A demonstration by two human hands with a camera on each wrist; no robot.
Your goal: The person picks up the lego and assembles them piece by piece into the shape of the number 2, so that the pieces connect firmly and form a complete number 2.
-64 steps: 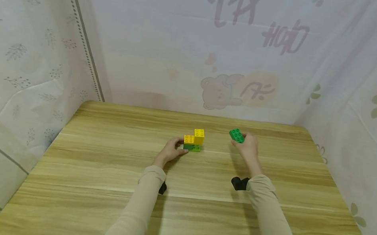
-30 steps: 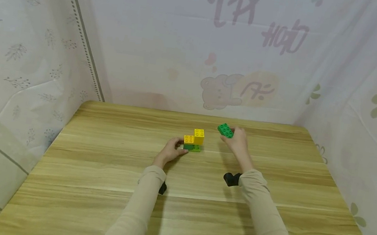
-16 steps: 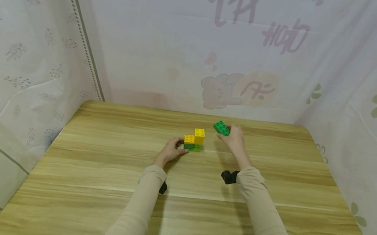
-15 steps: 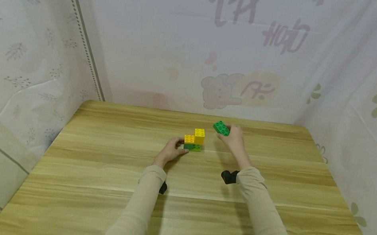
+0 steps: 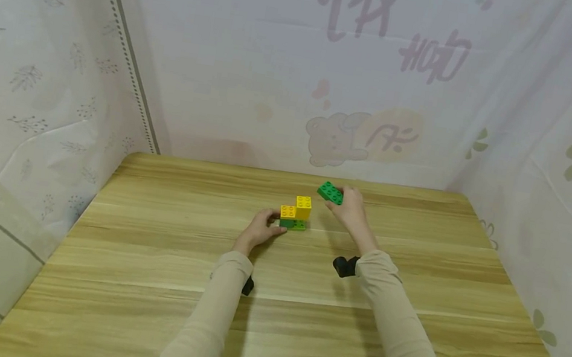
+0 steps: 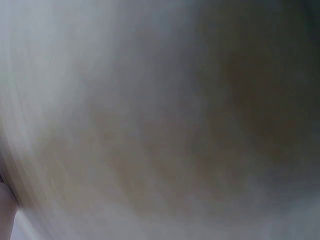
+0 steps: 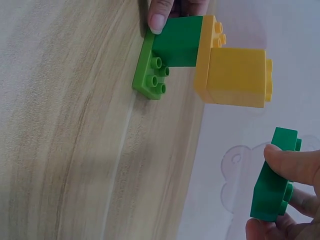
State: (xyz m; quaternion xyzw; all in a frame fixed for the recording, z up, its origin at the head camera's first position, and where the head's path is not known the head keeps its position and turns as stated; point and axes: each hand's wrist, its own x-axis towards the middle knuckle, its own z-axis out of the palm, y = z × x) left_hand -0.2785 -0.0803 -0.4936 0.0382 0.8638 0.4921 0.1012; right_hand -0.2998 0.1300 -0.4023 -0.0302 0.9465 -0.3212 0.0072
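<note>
A small stack of toy building bricks stands on the table. Its light-green base plate (image 7: 144, 70) carries a dark-green block (image 7: 179, 45). Above that lies an orange-yellow plate (image 7: 202, 65), with a yellow block (image 7: 236, 77) on its overhanging end. My left hand (image 5: 259, 228) holds the stack at the lower left, thumb against the green block; its other fingers are partly hidden. To the right of the stack and raised, my right hand (image 5: 352, 209) pinches a green eight-stud brick (image 5: 329, 192) between thumb and fingers, apart from the stack. The left wrist view is mostly blur.
The wooden table (image 5: 147, 305) extends around both arms. A patterned curtain (image 5: 247, 63) hangs behind its far edge and along both sides. Black wrist-camera mounts show at the right cuff (image 5: 345, 267) and left cuff (image 5: 247, 286).
My right hand has moved left and slightly farther away with the green brick, closer to the stack. The left hand and the stack have stayed in place.
</note>
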